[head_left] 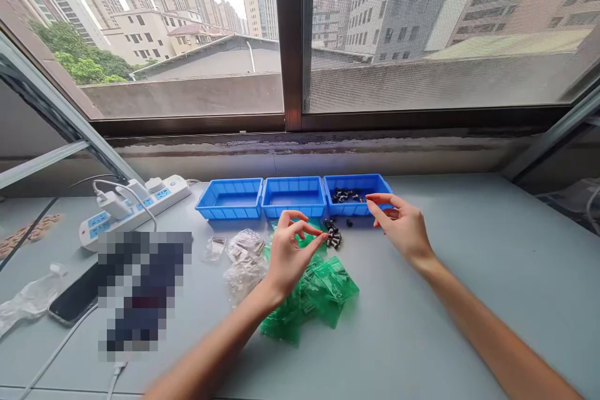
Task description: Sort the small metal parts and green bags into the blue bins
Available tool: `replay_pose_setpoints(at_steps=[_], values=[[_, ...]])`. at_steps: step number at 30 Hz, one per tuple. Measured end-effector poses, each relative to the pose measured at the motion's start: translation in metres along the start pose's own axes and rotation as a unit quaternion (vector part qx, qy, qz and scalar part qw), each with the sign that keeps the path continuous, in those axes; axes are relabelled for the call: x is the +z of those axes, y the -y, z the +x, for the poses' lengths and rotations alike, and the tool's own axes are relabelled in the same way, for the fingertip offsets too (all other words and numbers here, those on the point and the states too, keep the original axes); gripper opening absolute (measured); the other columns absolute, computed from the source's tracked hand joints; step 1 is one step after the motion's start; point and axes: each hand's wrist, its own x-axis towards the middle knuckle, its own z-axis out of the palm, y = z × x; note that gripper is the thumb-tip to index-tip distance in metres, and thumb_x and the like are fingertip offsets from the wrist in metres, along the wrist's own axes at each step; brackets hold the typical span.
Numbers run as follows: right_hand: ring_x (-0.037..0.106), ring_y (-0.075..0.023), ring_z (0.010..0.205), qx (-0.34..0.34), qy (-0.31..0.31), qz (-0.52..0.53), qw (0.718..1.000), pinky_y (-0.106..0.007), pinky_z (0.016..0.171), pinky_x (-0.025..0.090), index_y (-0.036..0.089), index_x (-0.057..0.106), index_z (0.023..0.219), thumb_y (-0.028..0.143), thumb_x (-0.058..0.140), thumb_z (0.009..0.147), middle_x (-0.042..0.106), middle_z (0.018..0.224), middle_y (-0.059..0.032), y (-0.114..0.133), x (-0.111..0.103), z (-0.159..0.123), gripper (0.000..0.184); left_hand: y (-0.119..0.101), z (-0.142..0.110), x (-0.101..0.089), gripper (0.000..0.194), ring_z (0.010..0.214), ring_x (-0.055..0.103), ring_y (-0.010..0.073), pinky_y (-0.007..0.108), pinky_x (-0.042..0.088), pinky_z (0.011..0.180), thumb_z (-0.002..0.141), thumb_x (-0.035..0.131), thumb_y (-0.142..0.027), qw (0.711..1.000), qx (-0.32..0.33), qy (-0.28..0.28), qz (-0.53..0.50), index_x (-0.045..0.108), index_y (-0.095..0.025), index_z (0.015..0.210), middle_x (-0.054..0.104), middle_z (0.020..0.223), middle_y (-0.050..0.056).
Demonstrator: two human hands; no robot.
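Note:
My left hand [291, 255] is over green plastic bags [332, 284], thumb and index fingertips pressed together beside a small pile of dark-headed screws [334, 239]. Whether a screw sits in that pinch is hidden. At the front right corner of the right blue bin [385, 184], my right hand [407, 228] has thumb and index finger closed together; anything between them is too small to make out. More dark screws [344, 195] lie inside that bin. One loose dark screw [349, 223] rests on the table just in front of it.
Two more blue bins, a middle one [294, 211] and a left one [228, 213], join the row. Clear bags [246, 250] lie left of the green ones. Farther left are a white power strip [154, 200], a phone [77, 294] and cables. A window stands behind.

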Motion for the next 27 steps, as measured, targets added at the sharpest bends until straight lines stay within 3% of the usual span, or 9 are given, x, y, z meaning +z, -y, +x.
replay_pose_setpoints(at_steps=[4, 7, 9, 13, 19, 27], values=[[0.06, -0.0133, 0.051, -0.025, 0.027, -0.023, 0.999, -0.026, 0.043, 0.043, 0.022, 0.068, 0.096, 0.044, 0.061, 0.073, 0.071, 0.095, -0.0055, 0.0009, 0.0009, -0.0045, 0.032, 0.0003, 0.0011, -0.0005, 0.017, 0.064, 0.05, 0.0094, 0.022, 0.045, 0.052, 0.071, 0.072, -0.033, 1.0, 0.0, -0.01, -0.011, 0.067, -0.018, 0.064, 0.054, 0.088, 0.003], [0.064, -0.0173, 0.058, -0.034, 0.074, -0.038, 0.996, -0.026, 0.046, 0.043, 0.023, 0.065, 0.11, 0.039, 0.061, 0.075, 0.072, 0.08, -0.0039, 0.0021, 0.0002, -0.0064, 0.039, -0.0002, 0.0016, -0.001, 0.017, 0.063, 0.05, 0.0094, 0.023, 0.045, 0.052, 0.073, 0.071, -0.034, 1.0, 0.001, -0.008, -0.01, 0.068, -0.019, 0.066, 0.054, 0.088, 0.003], [0.062, -0.0166, 0.053, -0.06, 0.104, -0.059, 0.991, -0.027, 0.048, 0.044, 0.023, 0.068, 0.104, 0.039, 0.059, 0.076, 0.072, 0.075, -0.0035, 0.0019, -0.0005, -0.0067, 0.034, -0.0004, 0.0018, -0.001, 0.015, 0.062, 0.049, 0.0088, 0.023, 0.045, 0.053, 0.076, 0.068, -0.033, 1.0, 0.003, -0.005, -0.008, 0.07, -0.019, 0.07, 0.055, 0.089, 0.004], [0.056, -0.012, 0.049, -0.131, 0.135, -0.163, 0.968, -0.029, 0.053, 0.045, 0.027, 0.072, 0.079, 0.034, 0.058, 0.075, 0.072, 0.094, -0.0016, -0.0007, -0.0013, -0.0067, 0.016, -0.0008, 0.0021, -0.0006, 0.016, 0.063, 0.051, 0.009, 0.021, 0.043, 0.051, 0.082, 0.061, -0.029, 1.0, 0.008, 0.0, -0.007, 0.07, -0.019, 0.073, 0.055, 0.088, 0.004], [0.056, -0.0116, 0.051, -0.147, 0.181, -0.318, 0.919, -0.026, 0.05, 0.038, 0.03, 0.071, 0.083, 0.031, 0.058, 0.076, 0.072, 0.094, 0.0037, -0.0029, -0.0009, -0.0074, 0.015, -0.002, 0.0011, -0.001, 0.013, 0.064, 0.051, 0.0092, 0.021, 0.043, 0.051, 0.079, 0.065, -0.029, 1.0, 0.011, 0.006, 0.0, 0.07, -0.019, 0.072, 0.055, 0.088, 0.004], [0.056, -0.0135, 0.054, -0.165, 0.187, -0.34, 0.907, -0.025, 0.049, 0.035, 0.029, 0.069, 0.077, 0.033, 0.058, 0.075, 0.072, 0.086, 0.0031, -0.0035, 0.0006, -0.0087, 0.012, -0.0009, 0.0003, -0.0015, 0.012, 0.067, 0.052, 0.0103, 0.023, 0.044, 0.052, 0.074, 0.07, -0.03, 1.0, 0.015, 0.0, 0.003, 0.069, -0.02, 0.069, 0.055, 0.09, 0.004]])
